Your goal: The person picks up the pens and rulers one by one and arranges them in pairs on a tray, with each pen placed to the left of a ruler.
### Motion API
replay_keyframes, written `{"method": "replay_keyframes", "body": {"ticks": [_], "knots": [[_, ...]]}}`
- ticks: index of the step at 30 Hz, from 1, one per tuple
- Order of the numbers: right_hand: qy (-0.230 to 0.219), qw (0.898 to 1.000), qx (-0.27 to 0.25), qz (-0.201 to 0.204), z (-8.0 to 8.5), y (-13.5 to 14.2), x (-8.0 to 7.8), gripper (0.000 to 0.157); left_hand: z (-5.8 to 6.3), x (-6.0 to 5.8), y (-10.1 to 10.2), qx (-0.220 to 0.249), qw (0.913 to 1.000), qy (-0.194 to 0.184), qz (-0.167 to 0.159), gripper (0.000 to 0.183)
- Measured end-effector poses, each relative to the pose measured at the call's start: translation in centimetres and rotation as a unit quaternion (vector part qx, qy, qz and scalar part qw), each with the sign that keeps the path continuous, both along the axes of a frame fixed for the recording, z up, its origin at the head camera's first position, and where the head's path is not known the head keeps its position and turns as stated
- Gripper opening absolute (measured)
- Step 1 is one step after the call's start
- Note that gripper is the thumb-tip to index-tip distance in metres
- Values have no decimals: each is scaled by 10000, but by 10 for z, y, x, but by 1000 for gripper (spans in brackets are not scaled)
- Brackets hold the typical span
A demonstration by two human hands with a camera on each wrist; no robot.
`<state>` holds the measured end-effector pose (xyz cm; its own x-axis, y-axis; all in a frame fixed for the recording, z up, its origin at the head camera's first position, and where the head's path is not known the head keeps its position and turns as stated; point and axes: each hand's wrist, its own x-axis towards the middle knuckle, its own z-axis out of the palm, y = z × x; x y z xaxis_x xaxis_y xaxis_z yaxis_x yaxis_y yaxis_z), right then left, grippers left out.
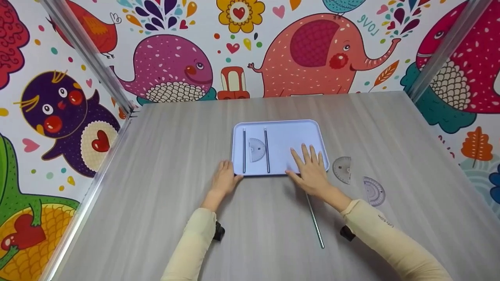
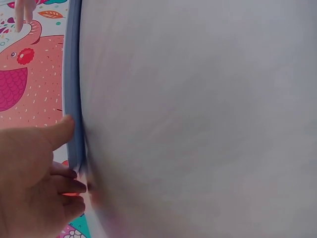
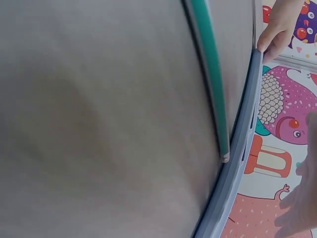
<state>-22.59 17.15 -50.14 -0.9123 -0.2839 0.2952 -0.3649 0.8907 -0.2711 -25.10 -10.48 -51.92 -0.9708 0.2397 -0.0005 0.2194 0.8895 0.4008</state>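
A pale lavender tray [image 1: 291, 136] lies on the table. In it are two dark pencils [image 1: 244, 152] and a clear protractor [image 1: 256, 150] between them. At the near left corner my left hand [image 1: 224, 179] holds the tray, thumb along the near wall and fingers round the side. My right hand [image 1: 311, 173] is spread, palm down, over the tray's near right part; whether it touches the bottom is unclear. A green pencil [image 1: 315, 222] lies below that hand, its far end close to the tray's near wall [image 3: 240, 134].
Two more protractors, a greyish one [image 1: 342, 170] and a clear one [image 1: 374, 191], lie on the grey wood-grain table [image 1: 175, 156] right of the tray. Walls printed with cartoon animals stand behind and at the sides, with metal posts [image 1: 91, 54] at the corners.
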Motion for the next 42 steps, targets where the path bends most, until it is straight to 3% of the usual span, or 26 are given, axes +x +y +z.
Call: {"method": "replay_keyframes", "body": {"ticks": [6, 18, 28, 36, 42], "knots": [[-62, 10000, 23, -32, -5, 18, 2, 68, 0, 0, -1, -39, 10000, 82, -36, 63], [-310, 9976, 257, -560, -21, 72, 1, 67, 3, 0, -2, -65, 10000, -21, 0, 64], [-535, 9943, 303, -874, -22, 103, 1, 69, 2, 1, -2, -40, 10000, -16, -42, 63], [-637, 9879, -324, -1375, -21, 113, 1, 88, 2, 1, -1, -31, 9999, -154, -23, 64], [-912, 9796, -576, -1698, -21, 120, 0, 92, 1, 0, 0, -15, 9997, -243, -13, 64]]}}
